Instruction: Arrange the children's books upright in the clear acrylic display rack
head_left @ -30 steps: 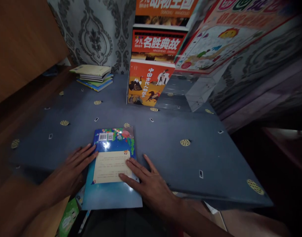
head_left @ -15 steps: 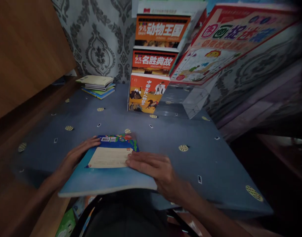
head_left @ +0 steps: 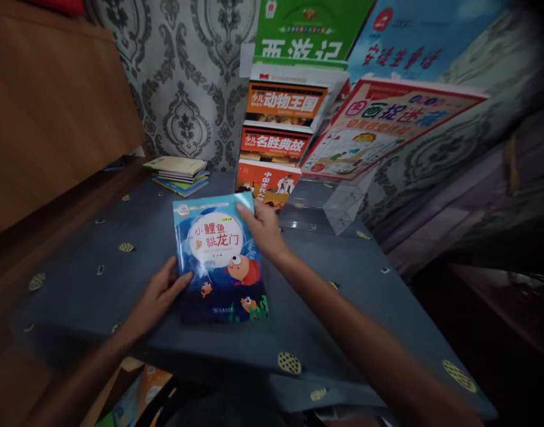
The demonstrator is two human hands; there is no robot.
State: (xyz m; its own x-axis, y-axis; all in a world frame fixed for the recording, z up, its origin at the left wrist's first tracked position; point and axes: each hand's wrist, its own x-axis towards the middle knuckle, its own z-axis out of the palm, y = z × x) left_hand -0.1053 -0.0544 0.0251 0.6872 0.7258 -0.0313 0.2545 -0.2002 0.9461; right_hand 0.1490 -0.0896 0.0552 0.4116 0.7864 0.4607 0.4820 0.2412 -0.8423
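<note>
A blue picture book [head_left: 218,261] with an orange fish on its front cover is held upright above the table, its cover facing me. My left hand [head_left: 162,290] grips its left edge, thumb on the front and fingers behind. At the upper right corner, my right hand [head_left: 261,228] pinches the book, thumb on the cover and the other fingers hidden at the back. Behind the book stands a clear display rack [head_left: 343,204] of books, and the orange book [head_left: 265,181] in its lowest left slot is partly covered by the held one.
A small stack of books [head_left: 178,174] lies at the table's back left, near a wooden panel [head_left: 53,95]. Higher in the rack are a green book [head_left: 307,35], a blue book [head_left: 423,41] and a red-bordered book [head_left: 382,130]. A grey-blue cloth covers the table [head_left: 334,344].
The book has been turned from its back cover to its front, lifted and tilted upright. Both hands have moved forward with it. The view now takes in more of the rack's top.
</note>
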